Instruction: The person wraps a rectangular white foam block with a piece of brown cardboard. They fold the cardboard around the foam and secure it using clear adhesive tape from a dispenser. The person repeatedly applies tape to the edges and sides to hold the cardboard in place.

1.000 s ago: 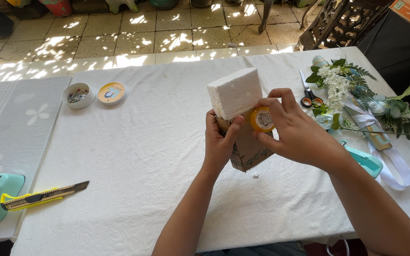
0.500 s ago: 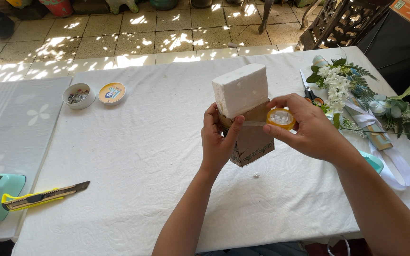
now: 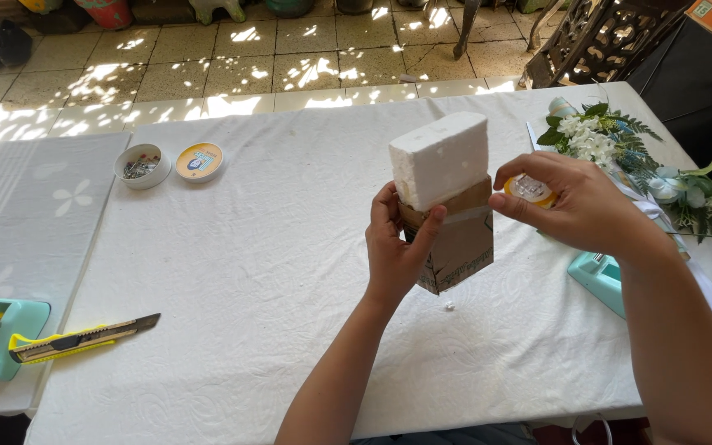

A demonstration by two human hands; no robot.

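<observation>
Head view: our left hand (image 3: 397,247) is clamped round the cardboard box (image 3: 455,247), upright mid-table, with the white foam block (image 3: 440,158) poking out; light, crumbly, so we grip the stiff cardboard. Our right hand (image 3: 574,202) pinches a tape roll (image 3: 529,189) just beside it.

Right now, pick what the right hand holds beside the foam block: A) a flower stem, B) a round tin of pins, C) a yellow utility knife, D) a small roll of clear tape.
D: the right hand pinches a small yellow-cored tape roll, its strip running across the cardboard under the white foam block.
</observation>
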